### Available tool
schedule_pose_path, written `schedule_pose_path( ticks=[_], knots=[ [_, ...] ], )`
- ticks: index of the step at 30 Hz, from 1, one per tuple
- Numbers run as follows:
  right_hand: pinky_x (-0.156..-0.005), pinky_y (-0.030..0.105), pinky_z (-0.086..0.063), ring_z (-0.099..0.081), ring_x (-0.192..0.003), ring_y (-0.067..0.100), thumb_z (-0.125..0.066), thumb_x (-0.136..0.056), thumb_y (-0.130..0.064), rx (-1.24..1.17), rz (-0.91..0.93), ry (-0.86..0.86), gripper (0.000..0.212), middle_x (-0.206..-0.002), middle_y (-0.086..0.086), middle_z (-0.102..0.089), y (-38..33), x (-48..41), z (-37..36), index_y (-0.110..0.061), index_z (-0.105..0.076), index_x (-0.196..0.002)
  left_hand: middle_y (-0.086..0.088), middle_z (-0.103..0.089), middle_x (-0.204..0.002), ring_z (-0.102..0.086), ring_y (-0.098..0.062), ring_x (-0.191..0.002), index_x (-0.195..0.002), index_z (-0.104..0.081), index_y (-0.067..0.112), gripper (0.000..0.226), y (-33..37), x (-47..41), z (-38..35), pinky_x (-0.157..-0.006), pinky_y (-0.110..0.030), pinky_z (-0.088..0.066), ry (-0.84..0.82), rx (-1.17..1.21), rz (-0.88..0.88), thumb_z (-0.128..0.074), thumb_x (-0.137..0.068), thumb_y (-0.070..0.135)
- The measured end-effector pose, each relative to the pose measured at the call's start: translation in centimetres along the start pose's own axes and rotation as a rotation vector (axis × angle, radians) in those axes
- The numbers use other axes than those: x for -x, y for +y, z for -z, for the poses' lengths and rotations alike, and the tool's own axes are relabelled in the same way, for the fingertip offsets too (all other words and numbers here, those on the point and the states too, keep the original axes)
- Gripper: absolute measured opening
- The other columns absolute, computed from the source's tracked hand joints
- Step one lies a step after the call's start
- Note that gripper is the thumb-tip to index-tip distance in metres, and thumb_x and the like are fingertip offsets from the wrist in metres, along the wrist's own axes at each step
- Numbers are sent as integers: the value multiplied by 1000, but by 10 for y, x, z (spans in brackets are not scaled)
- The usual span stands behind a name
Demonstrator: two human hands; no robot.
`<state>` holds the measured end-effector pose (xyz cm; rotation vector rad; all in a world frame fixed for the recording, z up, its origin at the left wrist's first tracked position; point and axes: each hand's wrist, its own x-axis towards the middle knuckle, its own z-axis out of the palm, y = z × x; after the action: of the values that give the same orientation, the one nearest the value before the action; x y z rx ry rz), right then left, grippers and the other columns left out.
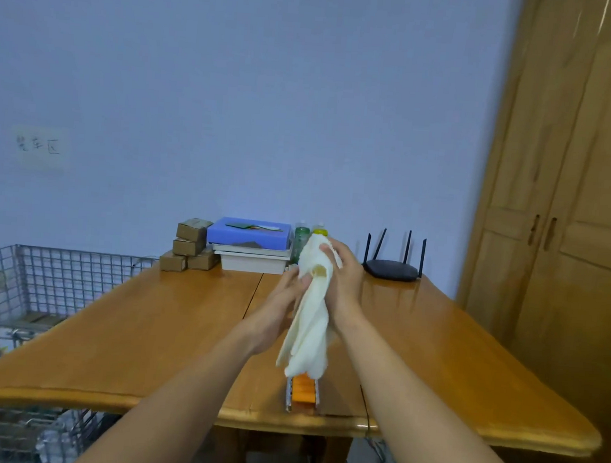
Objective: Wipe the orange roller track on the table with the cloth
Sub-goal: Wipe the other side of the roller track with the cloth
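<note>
A cream cloth [310, 318] hangs in the air above the wooden table [145, 328], held between both hands. My right hand [344, 274] grips its upper part from the right. From the left, my left hand [284, 302] closes on the cloth a little lower. The cloth's loose end dangles down over the orange roller track [303, 392], which lies near the table's front edge in a metal frame. Only the track's near end shows; the cloth hides its far part.
Against the back wall stand small cardboard boxes [189, 245], a blue box on stacked trays [250, 243], two bottles [301, 240] and a black router [392, 266]. A wire cage [40, 281] sits left of the table. A wooden wardrobe [565, 213] stands on the right.
</note>
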<state>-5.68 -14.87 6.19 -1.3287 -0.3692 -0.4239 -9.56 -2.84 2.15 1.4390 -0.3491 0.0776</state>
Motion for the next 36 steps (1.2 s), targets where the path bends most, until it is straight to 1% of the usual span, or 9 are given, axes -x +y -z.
schedule_pose_path(
  ticks=[3, 5, 9, 12, 15, 19, 22, 31, 36],
  knots=[
    [-82, 42, -51, -63, -86, 28, -63, -94, -11, -262, -162, -5, 13, -91, 9, -67, -1, -23, -11, -18, -71, -87, -4, -63, -138, -67, -29, -121, -149, -38, 40, 78, 14, -22, 7, -102, -55, -53, 36, 43, -25, -78, -84, 51],
    [-76, 35, -51, -63, -83, 26, -60, -96, -10, -328, -201, 3, 7, -94, 12, -64, 1, -35, -15, -12, -67, -96, 0, -63, -136, -69, -26, -117, -148, -40, 40, 67, 24, -35, 12, -94, -48, -59, 74, 12, -61, -75, -91, 37],
    [-61, 15, -51, -66, -77, 2, -56, -102, -15, -170, -98, -7, 14, -98, -4, -67, 16, -61, -18, -15, -61, -116, 14, -65, -128, -69, -6, -106, -142, -48, 41, 53, 29, -65, 16, -86, -36, -62, 206, -310, -221, -65, -95, 22],
    [-72, 23, -53, -67, -90, 11, -59, -101, -22, 25, -26, -38, 9, -103, -3, -69, 36, -85, -17, -26, -64, -107, 17, -65, -123, -66, -5, -107, -137, -52, 44, 53, 25, -90, 28, -90, -39, -59, 291, -478, -239, -68, -90, 27],
    [-84, 37, -57, -69, -95, 15, -62, -98, -24, 159, -11, -80, 9, -103, -5, -72, 56, -108, -11, -29, -68, -103, 7, -55, -118, -58, -13, -105, -145, -46, 42, 60, 19, -117, 51, -86, -34, -51, 375, -813, -247, -67, -89, 33],
    [-82, 30, -55, -64, -94, 4, -61, -98, -21, 269, -64, -97, 11, -102, -10, -70, 88, -130, 1, -22, -70, -105, 1, -44, -115, -58, -21, -89, -153, -37, 42, 63, 6, -150, 80, -73, -35, -54, 391, -1317, -196, -60, -95, 38],
    [-78, 27, -52, -64, -91, 7, -59, -99, -23, 350, -100, -116, 11, -96, -10, -70, 114, -142, 7, -28, -69, -98, -5, -46, -130, -61, -26, -103, -155, -35, 41, 62, -11, -174, 99, -78, -36, -57, 374, -1493, -99, -57, -96, 35],
    [-76, 29, -53, -63, -88, 9, -55, -98, -24, 752, -229, -279, 19, -93, -11, -70, 197, -185, 23, -28, -73, -98, -9, -45, -132, -61, -27, -108, -152, -40, 39, 61, -76, -242, 138, -71, -32, -48, 404, -1581, 69, -59, -94, 32],
    [-65, 27, -49, -63, -85, 14, -54, -96, -22, 949, -243, -378, 20, -94, -5, -70, 233, -206, 14, -25, -73, -97, -9, -45, -135, -59, -28, -112, -150, -44, 37, 58, -103, -277, 148, -81, -37, -55, 385, -1543, 122, -60, -94, 30]
  ],
)
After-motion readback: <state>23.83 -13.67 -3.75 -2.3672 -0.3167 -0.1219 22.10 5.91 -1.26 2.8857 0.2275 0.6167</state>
